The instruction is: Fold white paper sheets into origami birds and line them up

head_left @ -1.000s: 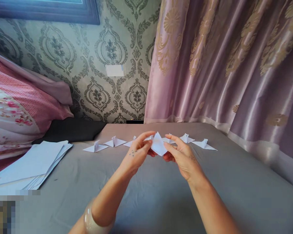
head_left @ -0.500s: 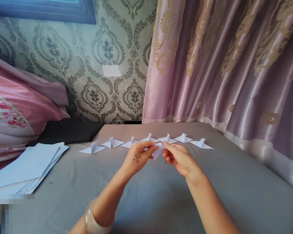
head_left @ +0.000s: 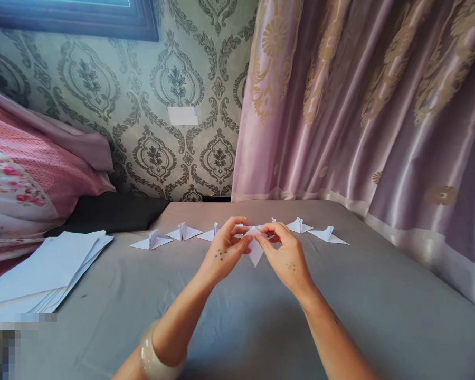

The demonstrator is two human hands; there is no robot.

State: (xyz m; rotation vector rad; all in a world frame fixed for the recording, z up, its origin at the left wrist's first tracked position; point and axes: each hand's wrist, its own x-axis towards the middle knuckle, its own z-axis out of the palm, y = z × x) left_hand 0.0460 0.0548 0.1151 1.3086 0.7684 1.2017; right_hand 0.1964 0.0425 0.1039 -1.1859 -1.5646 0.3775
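Between my two hands is a folded white paper [head_left: 255, 252], held up with a pointed tip hanging down. My left hand [head_left: 228, 249] pinches its left side with thumb and fingers. On the opposite side my right hand [head_left: 287, 253] grips it the same way. Behind them stands a row of white folded paper cranes, among them one at the left end [head_left: 151, 241], one beside it [head_left: 183, 231], one right of my hands [head_left: 300, 225] and one at the right end [head_left: 329, 235]. My hands partly cover the middle cranes.
A stack of white paper sheets [head_left: 59, 264] lies at the left on the grey cloth surface [head_left: 150, 301]. Beyond it are a black cloth [head_left: 111, 214] and pink floral bedding [head_left: 31, 179]. Mauve curtains [head_left: 332, 105] hang down along the right.
My right hand has turned, so its back now faces me. The folded paper has come upright, its point downward, and shows more of its face. The cranes stay in place.
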